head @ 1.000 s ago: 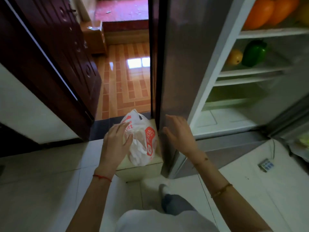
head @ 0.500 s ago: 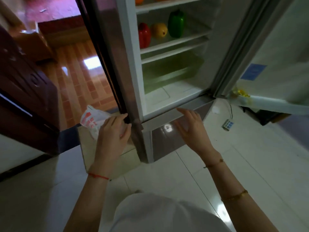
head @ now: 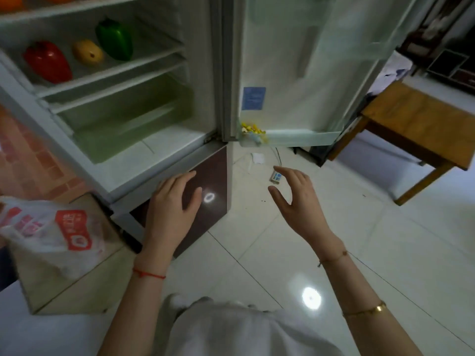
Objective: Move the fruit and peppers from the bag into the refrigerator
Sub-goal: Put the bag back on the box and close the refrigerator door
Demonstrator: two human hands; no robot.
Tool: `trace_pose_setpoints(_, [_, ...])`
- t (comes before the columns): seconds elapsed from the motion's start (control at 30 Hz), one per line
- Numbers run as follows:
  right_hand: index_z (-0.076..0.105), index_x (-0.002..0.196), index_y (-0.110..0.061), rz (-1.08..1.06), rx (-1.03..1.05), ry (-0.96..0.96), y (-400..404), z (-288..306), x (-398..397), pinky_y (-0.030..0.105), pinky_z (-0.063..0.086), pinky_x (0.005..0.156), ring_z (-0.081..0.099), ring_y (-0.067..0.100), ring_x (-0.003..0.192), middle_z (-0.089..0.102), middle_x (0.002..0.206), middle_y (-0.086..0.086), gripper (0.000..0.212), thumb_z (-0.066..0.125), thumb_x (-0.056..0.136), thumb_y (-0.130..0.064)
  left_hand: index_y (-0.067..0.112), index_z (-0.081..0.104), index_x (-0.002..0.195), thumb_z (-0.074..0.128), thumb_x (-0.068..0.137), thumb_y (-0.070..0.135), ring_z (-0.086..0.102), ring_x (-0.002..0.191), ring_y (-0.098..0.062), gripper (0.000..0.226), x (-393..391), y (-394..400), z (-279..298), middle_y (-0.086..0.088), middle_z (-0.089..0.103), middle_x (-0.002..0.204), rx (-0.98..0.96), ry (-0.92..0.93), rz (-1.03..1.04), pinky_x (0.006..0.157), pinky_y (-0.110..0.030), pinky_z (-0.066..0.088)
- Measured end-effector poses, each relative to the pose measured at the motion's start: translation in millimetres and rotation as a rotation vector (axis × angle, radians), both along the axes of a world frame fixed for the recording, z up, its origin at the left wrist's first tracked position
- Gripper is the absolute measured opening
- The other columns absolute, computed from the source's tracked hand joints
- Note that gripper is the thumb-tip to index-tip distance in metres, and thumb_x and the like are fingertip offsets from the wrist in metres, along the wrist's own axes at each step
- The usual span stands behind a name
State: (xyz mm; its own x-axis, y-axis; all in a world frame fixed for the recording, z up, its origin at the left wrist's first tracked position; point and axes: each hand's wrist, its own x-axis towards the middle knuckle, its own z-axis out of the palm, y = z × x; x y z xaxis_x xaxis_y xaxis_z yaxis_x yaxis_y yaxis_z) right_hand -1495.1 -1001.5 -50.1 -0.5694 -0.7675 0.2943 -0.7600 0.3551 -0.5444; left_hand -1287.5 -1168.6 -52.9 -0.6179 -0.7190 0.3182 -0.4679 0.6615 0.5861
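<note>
While the fridge (head: 164, 140) stands wide open, both hands hover empty in front of its dark lower panel (head: 205, 181): left hand (head: 172, 211) w/ fingers straight, spread over the panel; right hand (head: 295, 201) w/ fingers relaxed, slightly bent, gripping nothing. Red pepper (head: 47, 61), yellow fruit (head: 88, 55) & green pepper (head: 115, 39) sit in a row on a shelf, orange fruit (head: 10, 1) on the shelf above. The bag (head: 51, 235) lies on a box (head: 74, 286) at the fridge's left corner. Behind the door (head: 303, 73) stands a wooden table (head: 411, 124); a small white gadget (head: 276, 176) lies on the floor (head: 385, 253) beyond the right fingertips.
</note>
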Motion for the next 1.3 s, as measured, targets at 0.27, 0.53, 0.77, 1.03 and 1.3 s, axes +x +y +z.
trace_pose_setpoints(0.27, [0.051,0.136,-0.016,-0.127,-0.021,-0.013,47.5,0.5,-78.5,0.027,0.034,0.106,0.047,0.019,0.125,0.057,0.13,0.0,0.043,0.057,0.096,-0.032,0.011,0.061,0.131,0.061,0.095,0.024,0.055,0.121,-0.02,0.038,-86.0,29.4,8.0,-0.004,0.064,0.128,-0.01,-0.015,-0.113,0.103,-0.036,0.046])
trace_pose_setpoints(0.53, [0.05,0.137,-0.015,-0.189,-0.038,-0.017,52.0,-5.7,-157.4,0.031,0.035,0.109,0.046,0.018,0.127,0.056,0.133,0.0,0.045,0.055,0.097,-0.035,0.011,0.063,0.128,0.062,0.093,0.02,0.056,0.118,-0.021,0.036,-173.3,30.5,12.9,-0.005,0.065,0.125,-0.071,0.016,-0.16,0.101,-0.028,0.042])
trace_pose_setpoints(0.77, [0.05,0.135,-0.014,-0.204,-0.102,0.021,29.8,15.6,-248.2,0.02,0.033,0.102,0.049,0.018,0.122,0.058,0.129,0.002,0.043,0.056,0.097,-0.032,0.008,0.064,0.126,0.065,0.092,0.013,0.057,0.116,-0.023,0.034,-258.7,8.3,30.4,-0.008,0.066,0.121,-0.166,0.103,-0.145,0.102,-0.024,0.038])
trace_pose_setpoints(1.03, [0.048,0.137,-0.01,-0.211,-0.186,0.107,5.5,41.5,-340.7,0.036,0.039,0.109,0.047,0.021,0.129,0.055,0.135,0.005,0.044,0.055,0.098,-0.031,0.009,0.058,0.135,0.057,0.092,0.021,0.052,0.12,-0.024,0.044,-354.1,-1.3,76.0,-0.007,0.061,0.131,-0.311,0.17,-0.202,0.106,-0.032,0.039])
trace_pose_setpoints(1.3, [0.037,0.144,-0.008,-0.199,-0.281,0.032,-17.9,71.0,-449.5,0.039,0.034,0.114,0.042,0.023,0.133,0.045,0.144,0.009,0.05,0.046,0.101,-0.033,0.008,0.052,0.141,0.057,0.089,0.026,0.048,0.129,-0.028,0.055,-454.4,10.9,110.4,-0.008,0.056,0.14,-0.464,0.168,-0.165,0.108,-0.042,0.04])
